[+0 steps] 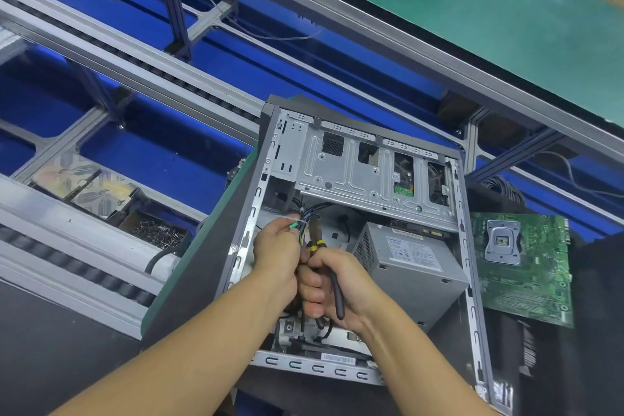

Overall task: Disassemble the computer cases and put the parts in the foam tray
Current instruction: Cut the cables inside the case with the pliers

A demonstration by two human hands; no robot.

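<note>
Grey metal computer case (250, 223) holds grey power supply (413, 258). Your left hand (275, 248) pinches its wires (302, 230), your right hand (337, 284) grips black-handled cutters (317, 238). Green motherboard (526, 280) lies right.

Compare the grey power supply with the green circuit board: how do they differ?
The power supply is a grey metal box; the circuit board is a flat green sheet. The power supply sits inside the open case; the circuit board lies outside, to its right. Both are rectangular computer parts.

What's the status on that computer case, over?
Left hand grips cable bundle. Right hand grips plier-like tool, tip at bundle. Power supply in case, motherboard out beside it.
</note>
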